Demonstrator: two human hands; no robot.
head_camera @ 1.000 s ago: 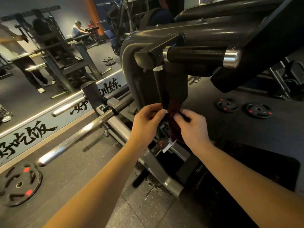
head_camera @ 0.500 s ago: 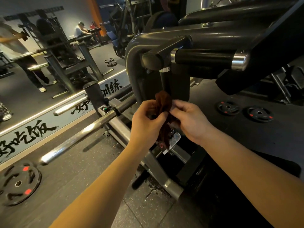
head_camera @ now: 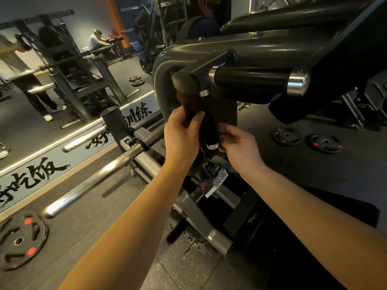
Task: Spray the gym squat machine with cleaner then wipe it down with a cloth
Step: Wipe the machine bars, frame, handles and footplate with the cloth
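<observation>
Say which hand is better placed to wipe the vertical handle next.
Left, probably. The left hand grips the brown cloth against the vertical handle; the right hand sits by its lower end, apparently without cloth.

Open floor (head_camera: 293, 176) lies right of the hanging handle (head_camera: 212, 132), while the horizontal grip (head_camera: 253, 82) (just above) and curved frame (head_camera: 162, 80) crowd it.

Black brush-painted Chinese characters run along the pale strip (head_camera: 71, 162) below the mirror (head_camera: 31, 91): 吃饭 at the left and 训练 farther along. A small label (head_camera: 216, 168) on the squat machine (head_camera: 261, 53) shows "QUAT".
</observation>
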